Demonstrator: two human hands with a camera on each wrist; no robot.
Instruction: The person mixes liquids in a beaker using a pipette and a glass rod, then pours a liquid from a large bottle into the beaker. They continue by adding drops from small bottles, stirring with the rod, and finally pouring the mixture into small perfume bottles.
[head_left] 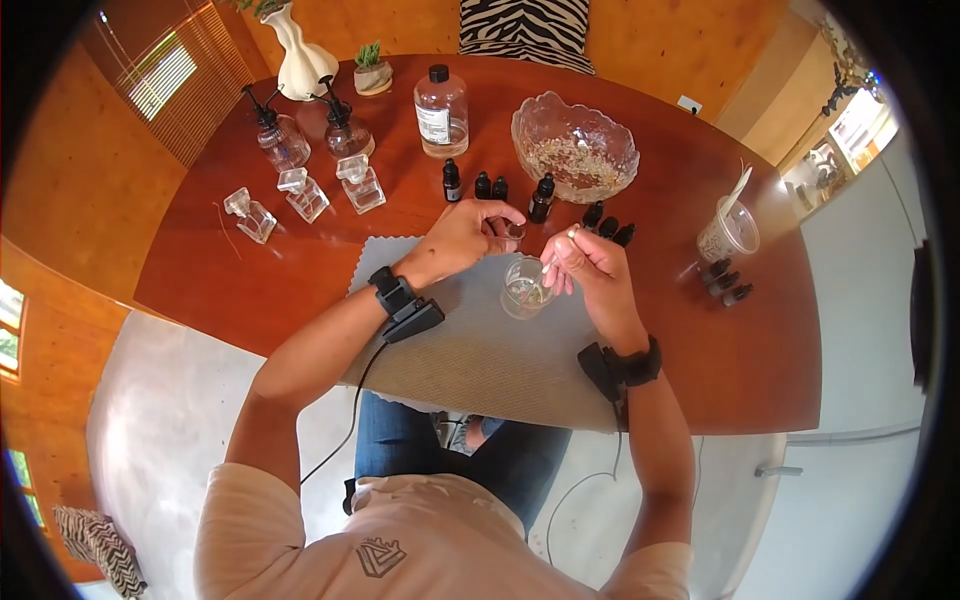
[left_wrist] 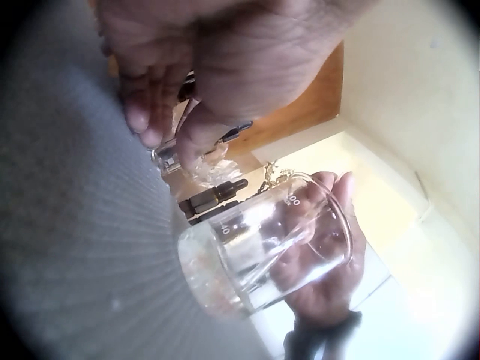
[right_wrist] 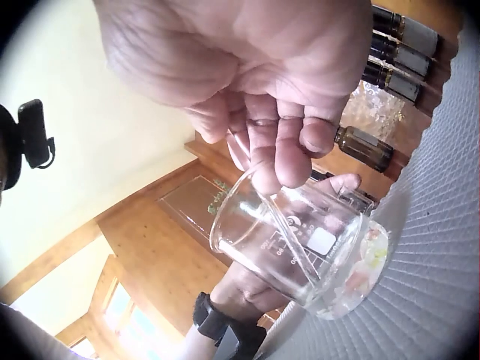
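Wooden wall (head_left: 400, 30) behind, glossy red-brown table (head_left: 740, 380) with curved far edge. Grey mat (head_left: 430, 345) runs to table's near edge. Scalloped glass bowl (head_left: 545, 122) up by far edge, right of middle. Hands well clear of each other: right hand (head_left: 592, 265) pinching clear rod, left hand (head_left: 462, 240) fingers closed round small glass item (head_left: 515, 231), can't tell what. Beaker (head_left: 512, 298) on mat near mat's far edge, rod (right_wrist: 291, 234) leaning inside. Looks like stirring: go slow, keep tip low, don't clink walls.

Upright glass beaker (head_left: 520, 293) on grey mat (head_left: 460, 345), pale contents (left_wrist: 214, 274) inside, slanting glass rod (right_wrist: 291, 238), small glass vessel (head_left: 515, 231) nearby
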